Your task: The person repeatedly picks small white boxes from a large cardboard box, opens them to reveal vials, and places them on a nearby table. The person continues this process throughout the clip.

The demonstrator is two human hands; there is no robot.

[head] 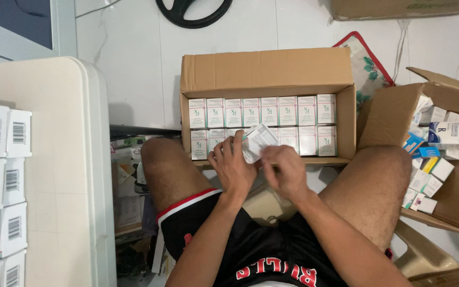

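A small white medicine box (258, 141) is held between both hands over my lap, tilted. My left hand (233, 166) grips its left side with fingers curled around it. My right hand (286, 171) pinches its lower right end. Just beyond the hands stands an open cardboard carton (266, 72) on the floor, filled with two neat rows of white and green boxes (261, 111) standing upright.
A second open carton (452, 202) at the right holds several loose mixed boxes. A white table (54, 159) at the left carries stacked white boxes with barcodes (1, 175). A dark ring-shaped object (193, 13) lies on the tiled floor beyond.
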